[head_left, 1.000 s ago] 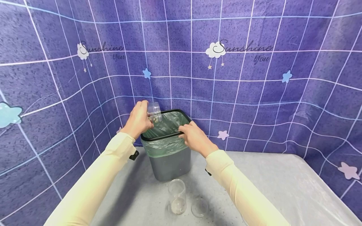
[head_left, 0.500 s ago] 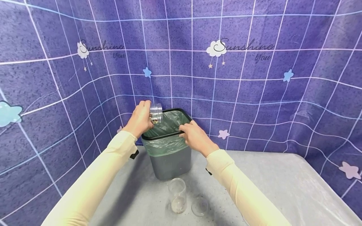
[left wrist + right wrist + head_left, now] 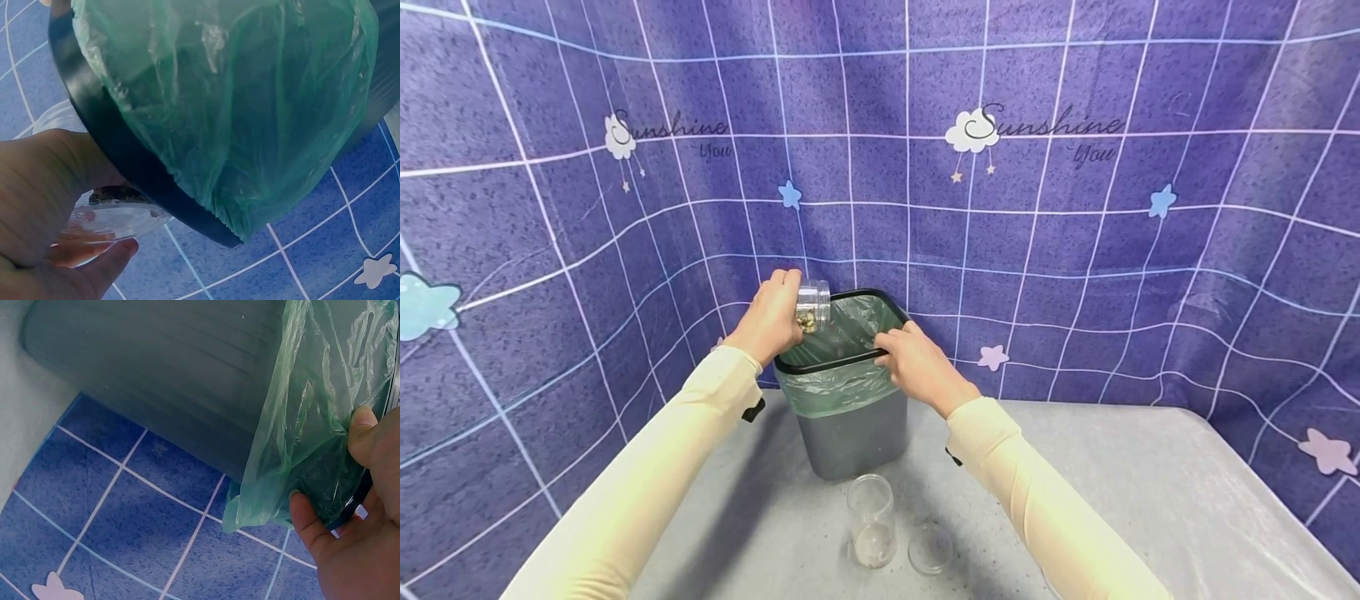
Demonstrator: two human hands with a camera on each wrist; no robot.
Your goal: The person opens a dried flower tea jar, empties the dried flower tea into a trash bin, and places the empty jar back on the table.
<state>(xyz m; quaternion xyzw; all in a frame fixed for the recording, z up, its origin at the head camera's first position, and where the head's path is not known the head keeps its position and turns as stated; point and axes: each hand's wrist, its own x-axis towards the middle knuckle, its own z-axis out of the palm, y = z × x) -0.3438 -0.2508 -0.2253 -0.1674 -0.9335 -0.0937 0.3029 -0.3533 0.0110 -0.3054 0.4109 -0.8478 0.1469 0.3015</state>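
My left hand (image 3: 769, 318) grips a clear jar (image 3: 818, 296), tipped on its side at the left rim of a grey trash bin (image 3: 853, 446). Small yellowish and dark bits (image 3: 807, 321) lie along the jar's lower side. In the left wrist view, my fingers and thumb wrap round the jar (image 3: 140, 219), partly behind the bin's dark rim (image 3: 106, 119). A green plastic liner (image 3: 831, 398) lines the bin and folds over its rim. At the near right, my right hand (image 3: 923, 367) grips rim and liner; the right wrist view shows thumb and fingers (image 3: 306, 522) pinching there.
A second clear jar (image 3: 871, 525) stands on the grey-covered table (image 3: 1075, 475) in front of the bin. A clear round lid (image 3: 930, 548) lies just right of it. Behind and to the left hangs a purple gridded cloth (image 3: 1037, 250).
The jar in my left hand has shifted slightly right and its tilt has changed, with the bits inside moving about. My right hand stays on the rim.
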